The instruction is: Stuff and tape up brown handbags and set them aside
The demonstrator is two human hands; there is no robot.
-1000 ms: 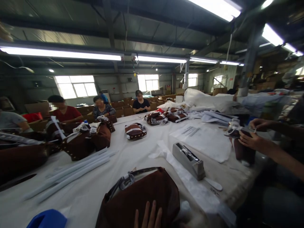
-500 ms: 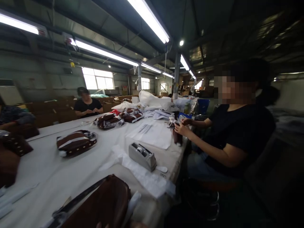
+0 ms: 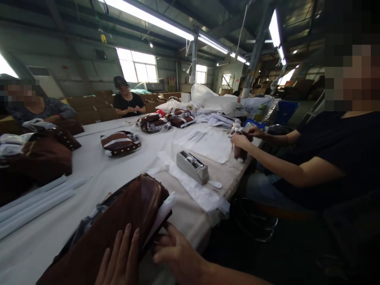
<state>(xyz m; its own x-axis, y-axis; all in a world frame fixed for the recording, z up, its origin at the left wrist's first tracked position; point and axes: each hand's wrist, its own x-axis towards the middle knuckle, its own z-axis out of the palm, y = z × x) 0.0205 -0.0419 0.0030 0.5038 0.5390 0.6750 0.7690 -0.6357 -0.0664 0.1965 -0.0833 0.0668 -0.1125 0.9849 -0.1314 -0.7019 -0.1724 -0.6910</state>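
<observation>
A brown leather handbag (image 3: pixel 118 206) with small studs along its end lies in front of me at the near edge of the table. Flat against its side rests my left hand (image 3: pixel 120 257), fingers stretched out. My right hand (image 3: pixel 178 251) is at the bag's right edge, its fingers curled around a dark edge piece there; the fingertips are partly in shadow. A white wrapped strip (image 3: pixel 164 209) sticks out between the bag's body and that edge. Dark strap parts in clear plastic (image 3: pixel 89 221) run along the bag's left side.
A grey tape dispenser (image 3: pixel 192 168) stands beyond the bag on white sheeting (image 3: pixel 192 190). White rolled tubes (image 3: pixel 38 206) lie left. Several brown bags (image 3: pixel 120 143) are on the table (image 3: pixel 97 190). A co-worker (image 3: pixel 311 158) handles a brown item at right; two others sit across.
The view has tilted down and turned right. Both of my hands have come further into view on the handbag, and more of the bag shows.
</observation>
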